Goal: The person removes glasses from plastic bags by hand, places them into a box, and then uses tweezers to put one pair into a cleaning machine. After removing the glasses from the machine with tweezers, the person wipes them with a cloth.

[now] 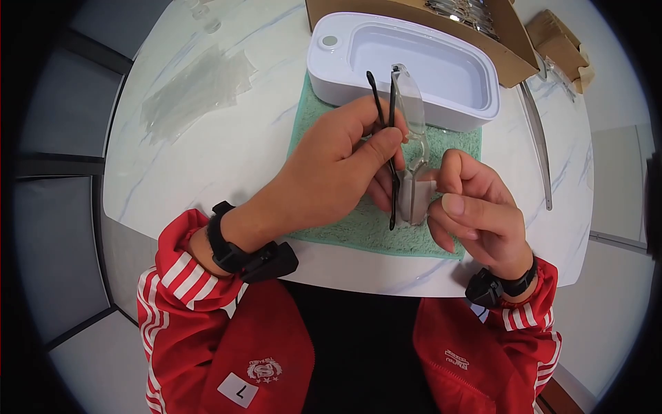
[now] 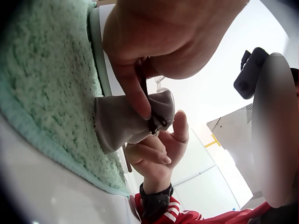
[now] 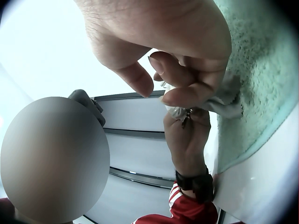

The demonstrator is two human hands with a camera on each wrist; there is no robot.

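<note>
My left hand (image 1: pixel 329 164) pinches a pair of eyeglasses (image 1: pixel 412 105) by its dark temples, between thumb and fingers. The glasses stand on edge over the towel, one clear lens upward and the two temples toward the left. A grey cleaning cloth (image 1: pixel 415 200) is wrapped about the lower lens, which it hides. At the right side of this cloth, my right hand (image 1: pixel 483 210) pinches it with curled fingers. In the left wrist view the cloth (image 2: pixel 120 120) hangs down close to the towel, with left fingers in front of it.
Beneath the hands lies a green towel (image 1: pixel 331 231) on a marbled white table (image 1: pixel 227 165). A white ultrasonic-cleaner-like basin (image 1: pixel 331 76) stands behind, near a cardboard box (image 1: pixel 514 58) of glasses. Clear plastic sleeves (image 1: pixel 196 93) lie left; a thin grey strip (image 1: pixel 538 141) lies right.
</note>
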